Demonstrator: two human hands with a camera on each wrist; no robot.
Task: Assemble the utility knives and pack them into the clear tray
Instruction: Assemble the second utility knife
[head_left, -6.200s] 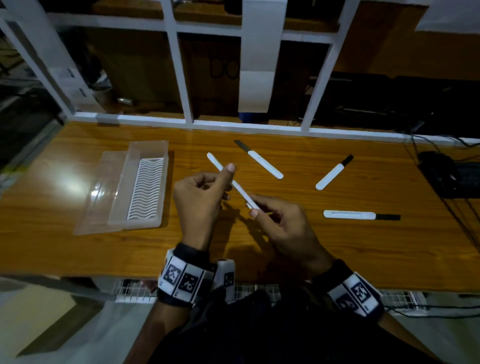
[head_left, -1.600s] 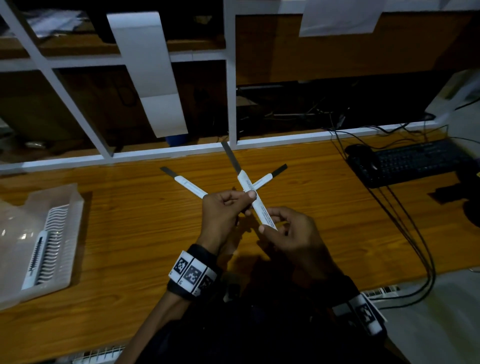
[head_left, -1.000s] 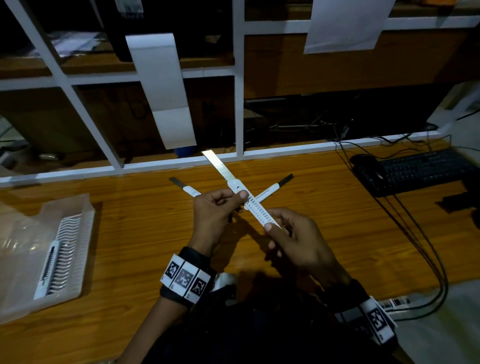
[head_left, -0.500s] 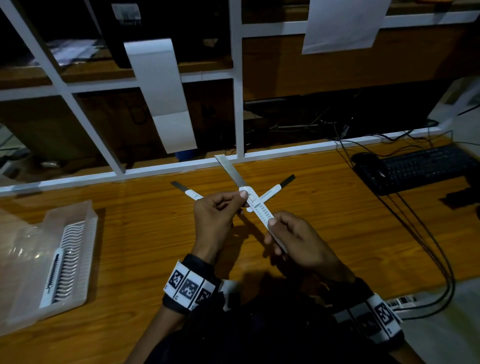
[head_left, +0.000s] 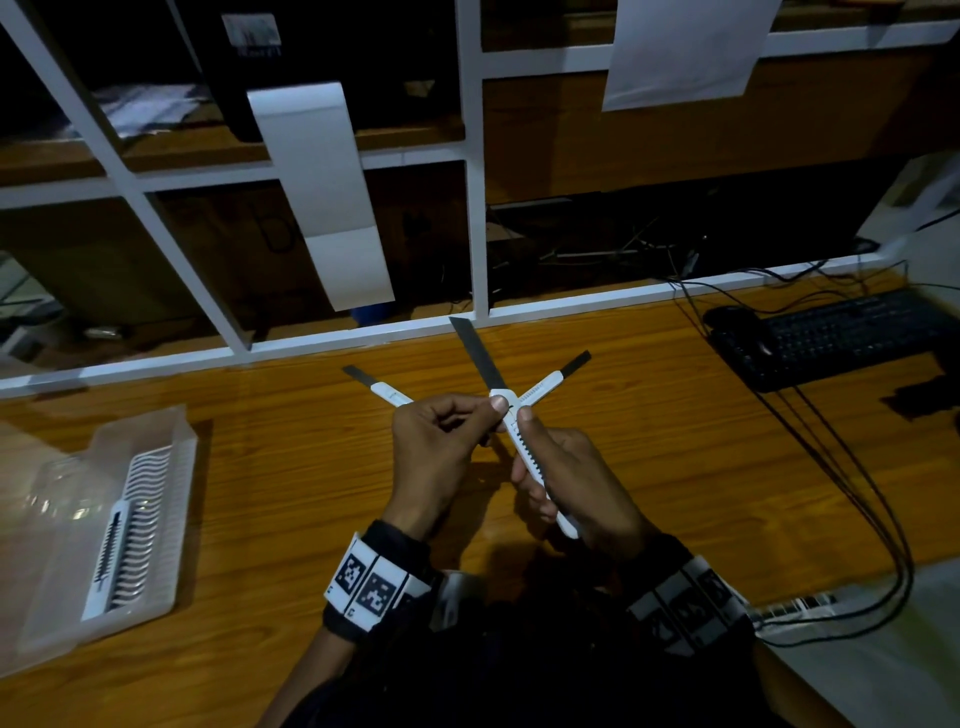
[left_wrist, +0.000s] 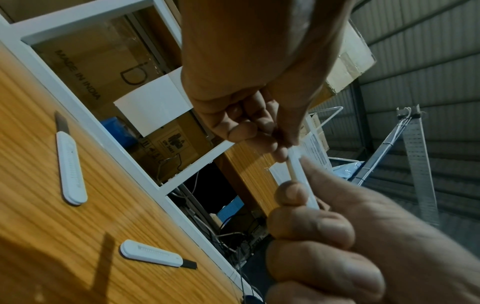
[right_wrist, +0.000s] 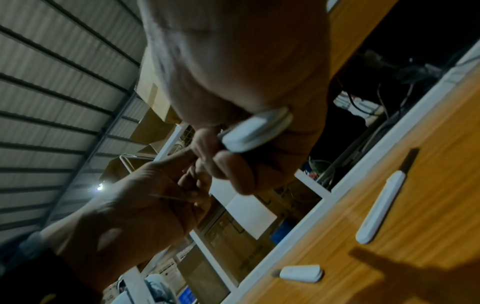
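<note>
I hold one white utility knife (head_left: 530, 457) above the wooden table, its dark blade (head_left: 475, 353) pointing up and away. My right hand (head_left: 525, 452) grips the handle, thumb on its ribbed top. My left hand (head_left: 493, 406) pinches the handle's front end, just below the blade. In the left wrist view the left fingertips (left_wrist: 281, 150) meet the handle (left_wrist: 302, 181). The handle's rounded rear end (right_wrist: 255, 133) pokes out of the right fist. Two more knives (head_left: 387, 392) (head_left: 550, 384) lie behind my hands. The clear tray (head_left: 187, 452) at the left holds one knife (head_left: 106, 561).
A black keyboard (head_left: 852, 332) and mouse (head_left: 737, 322) sit at the far right, with cables (head_left: 857, 493) running to the front edge. A white shelf frame (head_left: 478, 208) borders the back of the table.
My right hand has slid up the handle until its thumb is beside the left thumb. The tray, empty six seconds ago, now holds a knife.
</note>
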